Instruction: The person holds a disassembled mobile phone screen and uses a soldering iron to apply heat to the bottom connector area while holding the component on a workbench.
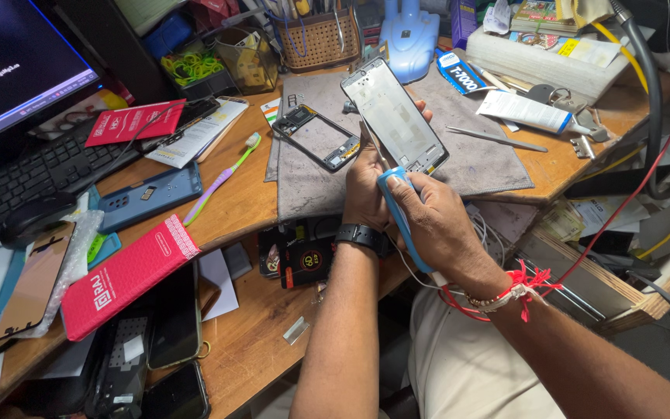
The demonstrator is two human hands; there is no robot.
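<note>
Keyboard: one black keyboard at the left edge of the wooden desk, below one lit monitor.
Mouse: one black mouse just in front of the keyboard.
Red boxes: one long red box near the desk's front left, and one flat red packet farther back.
Blue phone: one blue phone, back side up, between the two red items.
Toothbrush: one toothbrush with a purple and green handle, lying slantwise just right of the blue phone.
Dark phones: two dark phones at the desk's front edge, one behind the other.
Mat: one grey work mat across the desk's middle.
Frame: one bare black phone frame flat on the mat's left part.
Left hand: the left hand is closed around the lower end of one phone screen assembly, holding it tilted above the mat, its pale inner side facing up.
Right hand: the right hand is wrapped around one blue-handled tool, whose thin tip meets the assembly's lower edge.
Tweezers: one metal pair of tweezers on the mat's right part.
Glue tube: one white tube near the desk's back right corner.
</note>
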